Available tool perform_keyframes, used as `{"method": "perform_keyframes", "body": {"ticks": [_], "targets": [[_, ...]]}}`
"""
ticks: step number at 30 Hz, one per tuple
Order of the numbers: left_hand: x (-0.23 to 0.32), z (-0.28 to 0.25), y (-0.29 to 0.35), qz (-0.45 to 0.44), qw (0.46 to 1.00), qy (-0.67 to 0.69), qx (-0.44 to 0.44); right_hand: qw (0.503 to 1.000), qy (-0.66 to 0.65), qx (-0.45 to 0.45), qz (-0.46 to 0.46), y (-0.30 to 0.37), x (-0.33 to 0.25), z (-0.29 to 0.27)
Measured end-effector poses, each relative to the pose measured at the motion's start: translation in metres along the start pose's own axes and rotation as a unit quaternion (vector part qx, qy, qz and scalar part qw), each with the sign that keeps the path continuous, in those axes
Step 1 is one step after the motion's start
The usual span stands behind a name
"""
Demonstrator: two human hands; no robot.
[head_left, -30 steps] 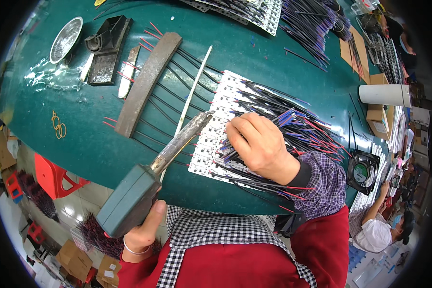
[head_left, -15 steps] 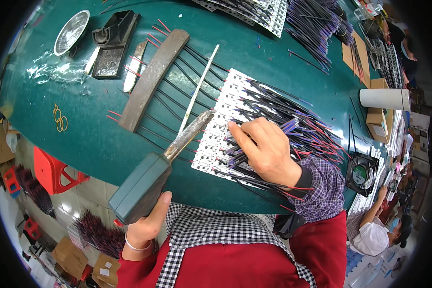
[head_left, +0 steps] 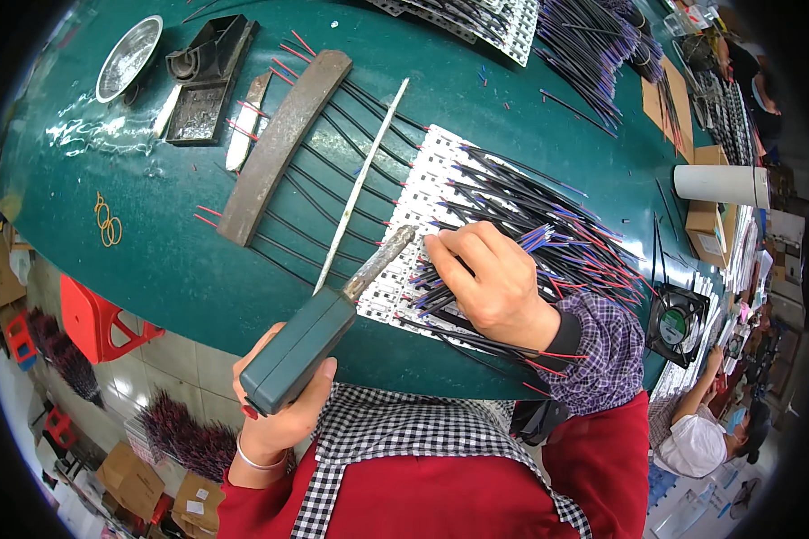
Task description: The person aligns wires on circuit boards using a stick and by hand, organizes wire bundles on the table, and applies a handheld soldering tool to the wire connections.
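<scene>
My left hand [head_left: 283, 418] is closed round the dark green handle of a soldering gun [head_left: 298, 352], whose scorched metal tip reaches over a white circuit board panel [head_left: 408, 196]. My right hand [head_left: 494, 283] is bent in a pinch close to that tip, holding a thin black wire mostly hidden by the fingers. Many black wires [head_left: 521, 202] with red and blue ends spread over the panel's right side. From its left edge, several black wires run under a dark curved bar [head_left: 283, 148]. A thin pale stick [head_left: 360, 184] lies across these wires.
Further left are a black tray [head_left: 198, 112], a metal bowl [head_left: 129, 58], a white-handled blade [head_left: 241, 135] and rubber bands [head_left: 108, 220]. Wire bundles [head_left: 589, 54] lie at the back. A small fan [head_left: 679, 325] stands at right, near a co-worker [head_left: 701, 440].
The soldering gun has moved right and up, its tip now further onto the panel beside my right fingertips. My left hand has shifted with it. The right hand barely moved, its fingertips drawing slightly down.
</scene>
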State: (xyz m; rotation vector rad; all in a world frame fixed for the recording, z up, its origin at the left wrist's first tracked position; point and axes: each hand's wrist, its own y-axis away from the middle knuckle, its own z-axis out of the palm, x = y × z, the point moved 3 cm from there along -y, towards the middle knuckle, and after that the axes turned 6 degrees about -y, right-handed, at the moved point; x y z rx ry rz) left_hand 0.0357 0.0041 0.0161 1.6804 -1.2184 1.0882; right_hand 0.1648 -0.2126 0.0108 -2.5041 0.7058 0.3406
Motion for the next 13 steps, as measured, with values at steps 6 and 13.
{"method": "perform_keyframes", "body": {"ticks": [6, 13], "targets": [[-0.0033, 0.0012, 0.0020, -0.009, 1.000, -0.004, -0.009, 1.000, 0.009, -0.006, 0.000, 0.0002, -0.0006, 0.0009], [-0.0027, -0.0027, 0.0025, -0.024, 0.997, -0.057, -0.053, 1.000, 0.012, -0.014, -0.001, -0.0011, -0.0016, 0.0002]]}}
